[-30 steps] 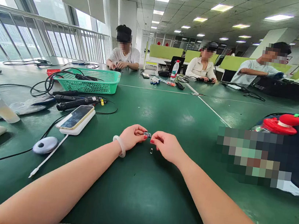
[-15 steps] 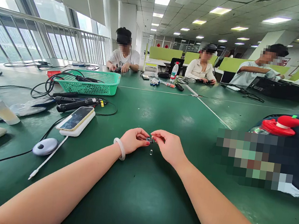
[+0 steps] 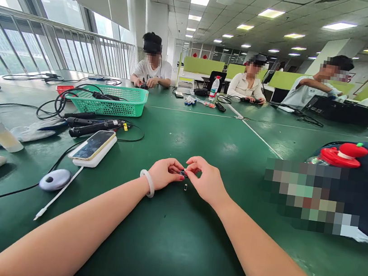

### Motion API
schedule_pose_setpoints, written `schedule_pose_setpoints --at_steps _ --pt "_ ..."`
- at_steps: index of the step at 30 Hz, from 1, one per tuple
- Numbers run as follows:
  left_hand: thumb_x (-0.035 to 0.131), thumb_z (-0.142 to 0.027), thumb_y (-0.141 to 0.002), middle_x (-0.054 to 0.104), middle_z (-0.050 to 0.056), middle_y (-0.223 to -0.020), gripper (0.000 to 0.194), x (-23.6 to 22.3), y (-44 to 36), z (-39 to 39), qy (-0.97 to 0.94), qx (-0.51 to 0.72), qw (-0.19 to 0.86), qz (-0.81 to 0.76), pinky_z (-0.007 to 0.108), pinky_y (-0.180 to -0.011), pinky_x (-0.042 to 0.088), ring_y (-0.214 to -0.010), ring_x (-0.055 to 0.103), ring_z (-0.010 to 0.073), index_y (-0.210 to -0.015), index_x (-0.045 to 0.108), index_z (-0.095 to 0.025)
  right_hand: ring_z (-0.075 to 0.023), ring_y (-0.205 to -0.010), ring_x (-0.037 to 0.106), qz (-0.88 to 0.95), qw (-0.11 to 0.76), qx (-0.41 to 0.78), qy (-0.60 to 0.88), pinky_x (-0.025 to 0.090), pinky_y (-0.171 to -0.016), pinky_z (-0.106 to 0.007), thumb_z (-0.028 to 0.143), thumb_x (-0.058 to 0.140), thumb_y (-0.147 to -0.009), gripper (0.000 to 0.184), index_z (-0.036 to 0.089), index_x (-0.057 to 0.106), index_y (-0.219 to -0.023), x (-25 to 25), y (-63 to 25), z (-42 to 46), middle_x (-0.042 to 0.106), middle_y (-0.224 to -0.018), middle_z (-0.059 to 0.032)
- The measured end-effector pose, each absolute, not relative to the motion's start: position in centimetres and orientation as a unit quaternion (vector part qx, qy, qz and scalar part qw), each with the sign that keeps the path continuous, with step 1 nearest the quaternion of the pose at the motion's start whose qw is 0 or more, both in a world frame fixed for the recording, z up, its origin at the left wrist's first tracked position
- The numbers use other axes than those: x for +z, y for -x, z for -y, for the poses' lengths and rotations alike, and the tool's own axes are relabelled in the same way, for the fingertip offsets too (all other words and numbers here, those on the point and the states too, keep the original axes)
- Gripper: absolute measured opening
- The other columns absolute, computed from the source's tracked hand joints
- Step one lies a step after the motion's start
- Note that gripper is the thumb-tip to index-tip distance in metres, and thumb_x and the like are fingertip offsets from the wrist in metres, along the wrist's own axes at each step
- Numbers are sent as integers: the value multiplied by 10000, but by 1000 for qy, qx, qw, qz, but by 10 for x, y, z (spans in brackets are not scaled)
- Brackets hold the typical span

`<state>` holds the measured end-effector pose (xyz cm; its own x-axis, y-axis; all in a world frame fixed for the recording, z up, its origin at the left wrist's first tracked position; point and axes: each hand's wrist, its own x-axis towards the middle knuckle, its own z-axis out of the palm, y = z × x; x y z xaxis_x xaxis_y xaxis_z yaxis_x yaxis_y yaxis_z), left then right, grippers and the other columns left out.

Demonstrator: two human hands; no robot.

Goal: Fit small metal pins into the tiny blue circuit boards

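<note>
My left hand and my right hand meet over the middle of the green table. Both pinch one tiny dark part between their fingertips. It is too small to name. A white bangle sits on my left wrist. Just below the pinched part, a very small pale piece lies on the table, touched by neither hand.
A phone on a white power bank, a grey mouse-like puck, black tools and a green basket lie left. A red-capped bottle stands right. Several people sit at the far side.
My right hand has closed in on my left, and now both pinch the small dark part that my left hand alone held a second ago.
</note>
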<state>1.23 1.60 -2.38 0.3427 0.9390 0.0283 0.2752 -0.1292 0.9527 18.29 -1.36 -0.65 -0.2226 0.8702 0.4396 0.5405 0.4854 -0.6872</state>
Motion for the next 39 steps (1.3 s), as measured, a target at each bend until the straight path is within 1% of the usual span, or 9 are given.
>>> schedule_pose_setpoints --at_steps 7,12,18,22,27,30,33,37,39 --pt "717 -109 -623 666 35 -763 220 -22 -13 -17 -636 368 504 -454 314 -767 506 -713 622 120 -814 608 -130 -140 -779 556 804 378 127 441 438 -725 -271 114 439 -821 209 231 554 -951 -8 -187 10 621 -788 -6" --pt "739 -121 -601 673 36 -760 239 -23 -13 -18 -629 374 514 -448 329 -784 503 -713 628 124 -800 606 -129 -137 -773 526 830 348 94 426 432 -730 -263 109 407 -854 219 217 555 -974 -10 -188 9 578 -800 -22" --pt "762 -140 -574 678 38 -772 267 -25 -13 -19 -629 376 517 -442 341 -795 501 -719 630 129 -784 598 -133 -146 -778 533 843 308 75 434 437 -741 -274 143 399 -871 251 219 564 -1046 -11 -187 10 569 -830 -40" --pt "764 -133 -569 670 26 -744 267 -24 -14 -18 -624 377 522 -443 325 -775 498 -702 622 123 -779 600 -133 -148 -806 543 840 317 91 432 444 -759 -284 135 419 -857 288 231 561 -1088 -9 -186 11 594 -853 -40" --pt "765 -168 -594 651 12 -684 268 -18 -13 -18 -576 400 551 -453 266 -686 474 -641 593 101 -802 601 -127 -139 -749 556 799 362 128 462 448 -720 -282 173 461 -833 192 215 621 -930 -2 -195 9 636 -824 -27" --pt "735 -250 -655 649 15 -701 262 -14 -12 -19 -508 434 575 -472 233 -612 442 -613 572 87 -832 583 -131 -117 -624 530 807 287 210 471 436 -612 -254 234 527 -797 130 213 645 -846 -1 -201 7 619 -725 3" --pt "730 -265 -665 656 28 -758 276 -13 -11 -20 -478 451 575 -487 220 -598 427 -622 565 78 -852 578 -130 -108 -615 518 832 187 263 451 417 -572 -233 261 640 -713 120 216 662 -823 -4 -202 7 593 -711 17" --pt "749 -253 -637 650 22 -734 302 -16 -12 -20 -510 441 566 -474 227 -599 425 -615 554 80 -853 580 -127 -110 -671 535 845 164 250 444 424 -622 -234 170 627 -711 48 197 654 -740 -11 -197 6 587 -751 4" --pt "752 -260 -629 645 17 -719 312 -18 -12 -20 -529 437 561 -463 233 -604 426 -619 553 85 -854 583 -126 -110 -696 544 850 164 243 438 427 -647 -237 94 552 -735 136 192 646 -719 -13 -196 5 594 -772 -4"
